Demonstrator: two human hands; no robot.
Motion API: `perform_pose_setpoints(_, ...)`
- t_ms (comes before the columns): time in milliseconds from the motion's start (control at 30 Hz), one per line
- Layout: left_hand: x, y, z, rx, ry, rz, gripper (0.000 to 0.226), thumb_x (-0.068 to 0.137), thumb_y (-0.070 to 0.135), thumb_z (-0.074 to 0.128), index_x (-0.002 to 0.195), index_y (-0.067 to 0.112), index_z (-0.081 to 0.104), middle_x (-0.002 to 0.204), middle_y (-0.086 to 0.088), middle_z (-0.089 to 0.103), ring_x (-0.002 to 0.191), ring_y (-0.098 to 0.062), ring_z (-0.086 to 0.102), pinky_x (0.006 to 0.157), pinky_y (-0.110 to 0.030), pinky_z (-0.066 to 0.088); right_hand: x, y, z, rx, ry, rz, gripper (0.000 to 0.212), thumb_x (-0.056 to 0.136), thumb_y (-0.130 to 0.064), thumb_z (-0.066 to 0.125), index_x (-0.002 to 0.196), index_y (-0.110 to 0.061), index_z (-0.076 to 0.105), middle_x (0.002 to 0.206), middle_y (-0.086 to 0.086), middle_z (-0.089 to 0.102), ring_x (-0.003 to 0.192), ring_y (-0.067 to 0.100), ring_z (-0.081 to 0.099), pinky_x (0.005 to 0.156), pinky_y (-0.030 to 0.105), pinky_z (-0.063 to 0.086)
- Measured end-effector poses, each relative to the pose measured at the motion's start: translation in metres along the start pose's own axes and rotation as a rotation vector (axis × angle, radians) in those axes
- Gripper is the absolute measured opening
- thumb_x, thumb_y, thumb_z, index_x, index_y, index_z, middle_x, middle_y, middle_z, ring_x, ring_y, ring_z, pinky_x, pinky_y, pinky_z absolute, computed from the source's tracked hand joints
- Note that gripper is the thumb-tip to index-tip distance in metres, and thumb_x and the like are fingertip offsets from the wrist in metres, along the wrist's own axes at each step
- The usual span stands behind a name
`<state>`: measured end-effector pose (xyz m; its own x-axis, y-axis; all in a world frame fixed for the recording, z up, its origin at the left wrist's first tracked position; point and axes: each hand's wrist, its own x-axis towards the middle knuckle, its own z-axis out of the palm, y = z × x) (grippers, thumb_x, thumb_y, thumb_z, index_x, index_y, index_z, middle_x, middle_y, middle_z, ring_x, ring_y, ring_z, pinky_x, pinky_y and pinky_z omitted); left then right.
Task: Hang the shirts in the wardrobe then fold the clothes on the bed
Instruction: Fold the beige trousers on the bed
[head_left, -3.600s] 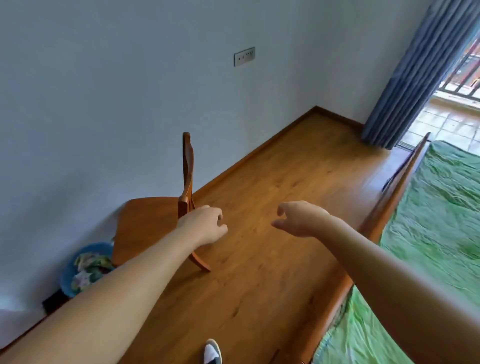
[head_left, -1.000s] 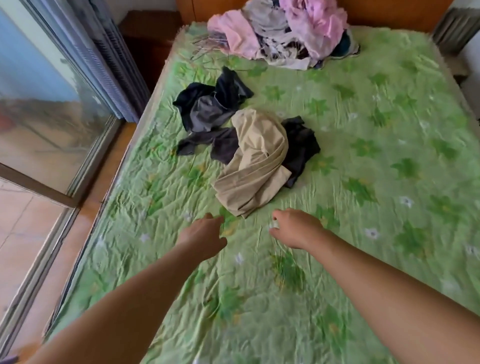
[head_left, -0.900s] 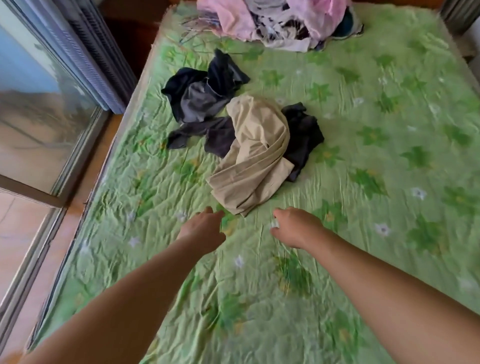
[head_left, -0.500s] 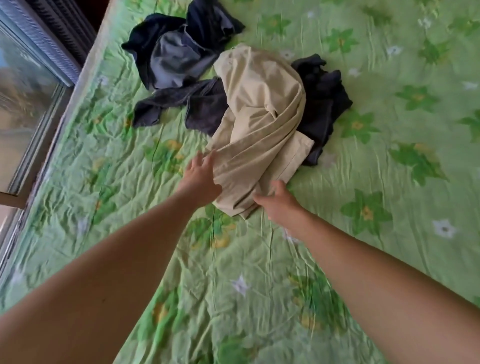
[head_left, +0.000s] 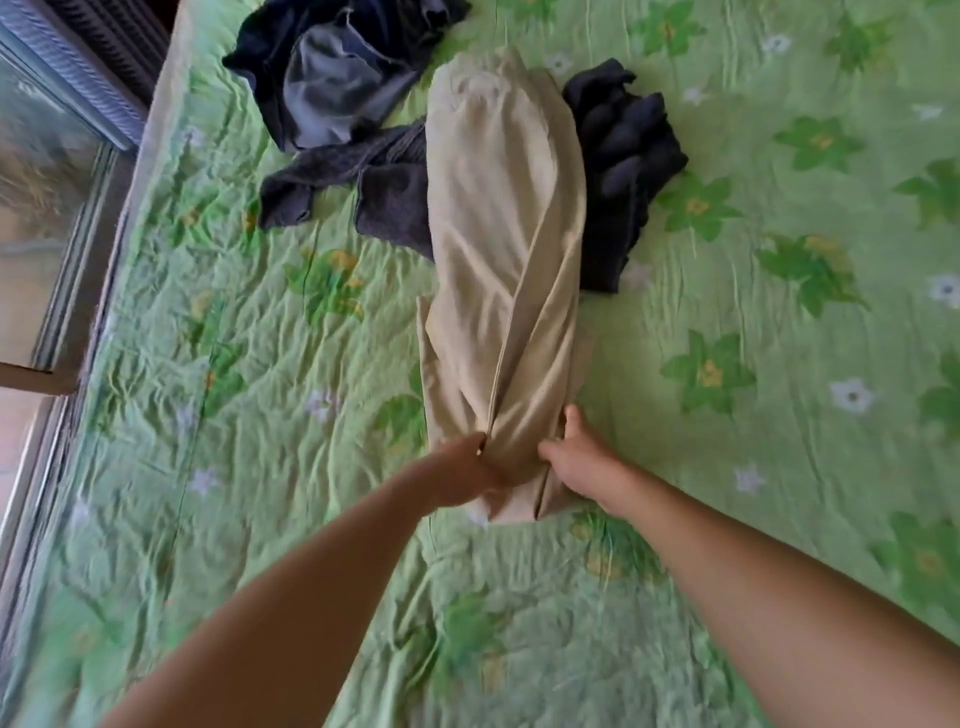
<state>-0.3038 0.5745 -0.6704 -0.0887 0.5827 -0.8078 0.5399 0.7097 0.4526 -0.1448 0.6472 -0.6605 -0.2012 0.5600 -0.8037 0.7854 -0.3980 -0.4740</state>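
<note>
The green flowered bed fills the view, with a window frame along its left side. About the middle of the bed lies the beige garment, its far half resting over the dark clothes. As I judge it, a pull toward the near edge could drag those dark pieces along, or leave the cloth twisted, since a slanting seam suggests it is rolled on itself rather than flat. Its long axis runs near to far; the far end is rounded, the near end bunched and pointing at the person. The left hand pinches that near end at the seam; the right hand grips it just beside, thumb raised along the right edge; the two sit close together, both clamped on cloth.
</note>
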Motion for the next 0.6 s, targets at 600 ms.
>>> perform_pose_setpoints(600,-0.134,-0.083,0.127,0.136,-0.185,-0.113,0.052,0.09,0.028,0.066,0.139,0.013,0.054,0.129,-0.014,0.063,0.117,-0.03,0.06,0.093,-0.032,0.049,-0.107,0.147,0.055,-0.477,-0.171,0.084,0.037,0.092,-0.025,0.052,0.127,-0.015,0.049,0.125,0.016,0.062,0.104,0.032,0.062,0.075,0.03,0.047)
